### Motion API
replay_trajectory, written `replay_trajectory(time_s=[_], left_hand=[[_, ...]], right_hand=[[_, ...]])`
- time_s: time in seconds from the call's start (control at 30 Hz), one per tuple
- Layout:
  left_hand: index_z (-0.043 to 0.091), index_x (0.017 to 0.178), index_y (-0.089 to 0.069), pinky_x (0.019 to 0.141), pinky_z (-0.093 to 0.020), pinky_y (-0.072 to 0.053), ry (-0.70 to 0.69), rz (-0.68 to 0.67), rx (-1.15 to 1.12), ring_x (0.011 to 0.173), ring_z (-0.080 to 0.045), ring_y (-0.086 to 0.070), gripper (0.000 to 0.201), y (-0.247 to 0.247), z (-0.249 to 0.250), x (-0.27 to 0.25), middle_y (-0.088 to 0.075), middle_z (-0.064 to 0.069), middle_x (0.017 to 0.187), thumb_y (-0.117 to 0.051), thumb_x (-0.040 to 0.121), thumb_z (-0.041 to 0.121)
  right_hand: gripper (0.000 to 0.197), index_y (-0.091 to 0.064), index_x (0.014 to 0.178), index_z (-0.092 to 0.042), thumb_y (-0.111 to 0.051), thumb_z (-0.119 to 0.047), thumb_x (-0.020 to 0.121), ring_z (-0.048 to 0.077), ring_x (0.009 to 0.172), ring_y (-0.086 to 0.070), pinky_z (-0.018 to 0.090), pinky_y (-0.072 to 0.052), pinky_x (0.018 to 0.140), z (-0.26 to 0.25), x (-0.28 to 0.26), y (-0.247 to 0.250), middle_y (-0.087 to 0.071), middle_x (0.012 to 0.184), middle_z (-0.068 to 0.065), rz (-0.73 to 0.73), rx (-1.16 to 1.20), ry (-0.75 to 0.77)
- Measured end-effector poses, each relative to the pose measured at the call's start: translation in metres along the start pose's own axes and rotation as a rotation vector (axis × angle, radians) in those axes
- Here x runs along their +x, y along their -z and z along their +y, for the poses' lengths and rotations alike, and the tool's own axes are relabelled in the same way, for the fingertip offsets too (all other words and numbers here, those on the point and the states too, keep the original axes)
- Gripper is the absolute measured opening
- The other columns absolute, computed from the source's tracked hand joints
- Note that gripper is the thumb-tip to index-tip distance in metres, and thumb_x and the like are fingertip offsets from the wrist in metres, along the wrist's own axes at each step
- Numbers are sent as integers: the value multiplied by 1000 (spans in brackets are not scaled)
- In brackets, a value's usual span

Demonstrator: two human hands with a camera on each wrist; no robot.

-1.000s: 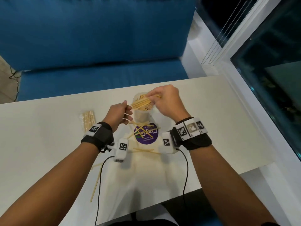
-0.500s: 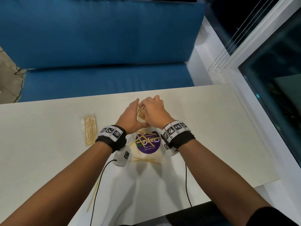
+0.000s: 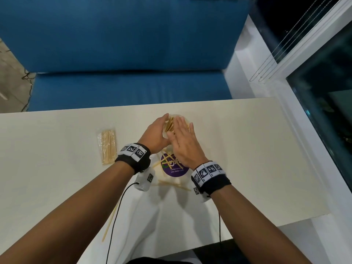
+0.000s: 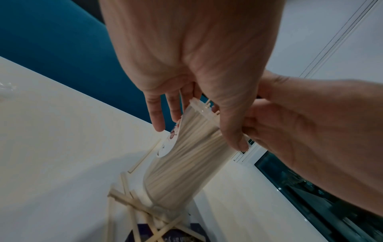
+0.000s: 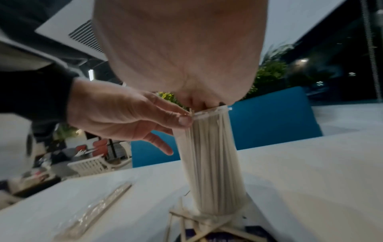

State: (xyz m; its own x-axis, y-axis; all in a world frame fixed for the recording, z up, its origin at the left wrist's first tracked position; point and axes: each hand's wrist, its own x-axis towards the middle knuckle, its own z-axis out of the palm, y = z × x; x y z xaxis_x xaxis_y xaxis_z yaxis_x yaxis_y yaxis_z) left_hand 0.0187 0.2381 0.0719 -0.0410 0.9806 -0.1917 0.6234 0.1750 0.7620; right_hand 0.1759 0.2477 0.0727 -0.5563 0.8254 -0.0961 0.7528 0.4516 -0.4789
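A clear plastic tube [image 5: 211, 163] packed with thin wooden sticks [image 3: 169, 123] stands upright on the white table [image 3: 247, 149]. My left hand [image 3: 158, 134] cups its top from the left with straight fingers, and the thumb [image 5: 184, 121] touches the rim. My right hand [image 3: 181, 138] lies flat over the stick ends, fingers straight. In the left wrist view the tube [image 4: 186, 163] sits between the left thumb and fingers. Loose sticks [image 3: 174, 184] lie crossed at the tube's foot, over a round purple label [image 3: 174, 168].
A clear packet of sticks [image 3: 107, 146] lies on the table to the left. One long stick [image 3: 111, 221] lies near the front left edge. A blue sofa [image 3: 123, 44] runs behind the table. A white window frame [image 3: 285, 115] borders the right side.
One second ago my right hand held a bundle of sticks over the tube. The bundle now stands in the tube. My right hand has flattened on top and my left has moved to the rim.
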Motion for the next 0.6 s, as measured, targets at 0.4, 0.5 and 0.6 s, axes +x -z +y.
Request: replay_trajectory(time_s=[0.4,0.5,0.6], left_hand=[[17,158,-29,117,-39,-37,-18,31,-3,141,-23,-44,85,-4,-8,0,-43,-5,157,-75,88,27],[21,156,-32,116,-44,-39,-41,22,-22,140,-23,-46,76,-4,-8,1,-46,-4,155,-70,91,28],[19,158,-29,119,-44,-36,-9,10,-17,143,-25,-43,78,-4,-10,1,-42,-5,158,-70,92,27]], right_hand=[[65,-18,165,-10,-11,-45,110,11,160,3,43,7,130,-9,1,-3,-11,174,4,160,-33,2],[70,-11,166,-10,-5,-51,109,14,160,8,42,6,130,-13,10,-8,-3,175,5,76,-121,24],[78,-8,166,-9,2,-58,105,16,160,8,44,5,130,-9,11,-13,0,174,7,-29,-158,-6]])
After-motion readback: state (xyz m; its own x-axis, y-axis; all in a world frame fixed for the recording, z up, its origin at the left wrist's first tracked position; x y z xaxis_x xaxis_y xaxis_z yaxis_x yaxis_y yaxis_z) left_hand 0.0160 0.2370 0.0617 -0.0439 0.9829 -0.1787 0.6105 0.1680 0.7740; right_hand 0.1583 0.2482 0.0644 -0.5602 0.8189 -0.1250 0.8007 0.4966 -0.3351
